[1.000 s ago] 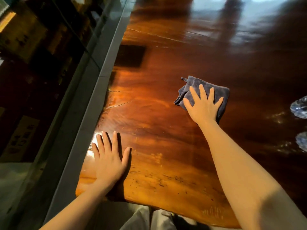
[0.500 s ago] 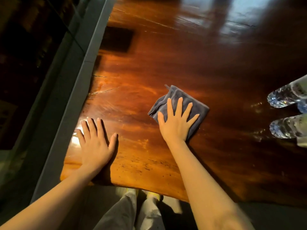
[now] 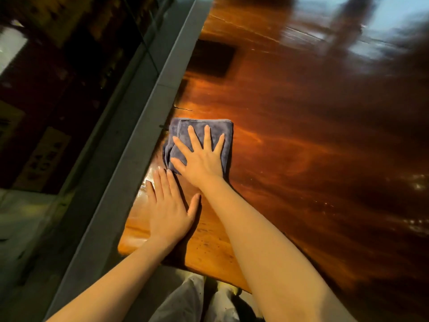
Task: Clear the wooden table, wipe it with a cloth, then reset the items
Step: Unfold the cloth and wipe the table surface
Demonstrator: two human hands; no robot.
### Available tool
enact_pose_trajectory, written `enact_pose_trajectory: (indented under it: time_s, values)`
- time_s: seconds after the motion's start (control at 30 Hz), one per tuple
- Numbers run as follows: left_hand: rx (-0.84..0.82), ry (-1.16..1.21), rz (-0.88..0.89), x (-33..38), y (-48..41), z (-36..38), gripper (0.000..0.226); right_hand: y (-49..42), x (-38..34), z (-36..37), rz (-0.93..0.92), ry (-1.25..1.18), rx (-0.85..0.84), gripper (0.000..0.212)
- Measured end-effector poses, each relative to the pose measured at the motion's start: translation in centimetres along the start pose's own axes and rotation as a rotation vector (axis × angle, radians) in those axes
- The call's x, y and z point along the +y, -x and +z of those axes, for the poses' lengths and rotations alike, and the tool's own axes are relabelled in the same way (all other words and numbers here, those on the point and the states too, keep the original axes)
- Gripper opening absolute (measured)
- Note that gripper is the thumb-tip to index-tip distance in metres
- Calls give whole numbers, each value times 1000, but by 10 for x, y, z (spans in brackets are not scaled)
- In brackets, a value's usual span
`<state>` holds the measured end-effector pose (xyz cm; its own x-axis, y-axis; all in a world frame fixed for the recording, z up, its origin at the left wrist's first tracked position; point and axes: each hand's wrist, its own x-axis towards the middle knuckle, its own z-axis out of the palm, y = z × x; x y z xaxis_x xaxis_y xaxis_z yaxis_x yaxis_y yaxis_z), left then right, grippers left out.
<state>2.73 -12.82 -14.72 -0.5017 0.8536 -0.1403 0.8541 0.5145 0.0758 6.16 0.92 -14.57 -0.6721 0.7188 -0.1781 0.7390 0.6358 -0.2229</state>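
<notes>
A folded grey-blue cloth point(image 3: 221, 130) lies flat on the glossy wooden table point(image 3: 301, 140), close to the table's left edge. My right hand point(image 3: 202, 159) presses down on the cloth with fingers spread. Just below it, my left hand point(image 3: 169, 210) rests flat on the bare wood near the front left corner, fingers together and holding nothing. Its fingertips nearly reach the cloth's near edge.
A grey ledge point(image 3: 139, 145) runs along the table's left side, with dark glass point(image 3: 58, 89) beyond it. A dark rectangular patch point(image 3: 211, 58) shows on the wood farther back. My legs point(image 3: 185, 303) stand at the table's front edge.
My right hand has slid the cloth leftward, from the middle of the table to the left edge above my left hand. The water bottles at the right are out of view.
</notes>
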Motion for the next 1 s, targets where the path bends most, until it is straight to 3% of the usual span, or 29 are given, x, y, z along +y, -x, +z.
enact_pose_trajectory:
  time_s: [0.33, 0.53, 0.77, 1.0]
  values:
    - [17, -74, 2, 3, 0, 0, 87, -74, 38, -17, 56, -32, 86, 58]
    - [19, -53, 8, 3, 1, 3, 87, -51, 117, -31, 313, -74, 118, 59]
    - [25, -50, 19, 4, 2, -3, 88, 47, 212, -34, 678, -78, 161, 60]
    - [9, -45, 17, 3, 1, -5, 89, 90, 224, -34, 895, -62, 156, 61]
